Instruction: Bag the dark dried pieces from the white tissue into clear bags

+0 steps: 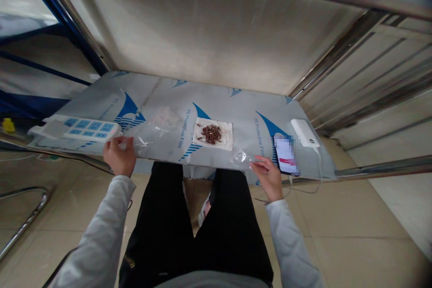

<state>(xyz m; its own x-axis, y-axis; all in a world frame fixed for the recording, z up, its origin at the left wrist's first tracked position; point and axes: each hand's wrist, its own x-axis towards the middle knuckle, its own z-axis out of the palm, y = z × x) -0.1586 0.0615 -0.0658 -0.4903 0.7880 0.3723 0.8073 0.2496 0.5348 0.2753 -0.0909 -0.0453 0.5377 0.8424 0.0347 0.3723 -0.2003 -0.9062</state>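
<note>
At the table's front edge, my left hand (119, 156) has its fingers pinched together on a thin clear plastic bag (146, 140). Farther right, my right hand (269, 176) pinches another piece of clear plastic (241, 158), which looks like a small bag. Between the hands lies a white paper square (227, 138), creased and flat. A loose heap of small dark brown pieces (212, 134) rests on it; their exact kind is too small to tell. More crumpled clear plastic (165, 119) lies behind the left bag.
A white strip with blue squares (89, 129), like a power strip, sits beside my left hand. On the right are a phone (286, 155) and a white power bank (303, 133) with a cable. The metal table (162, 92) carries printed protective film. A rail (384, 168) runs right.
</note>
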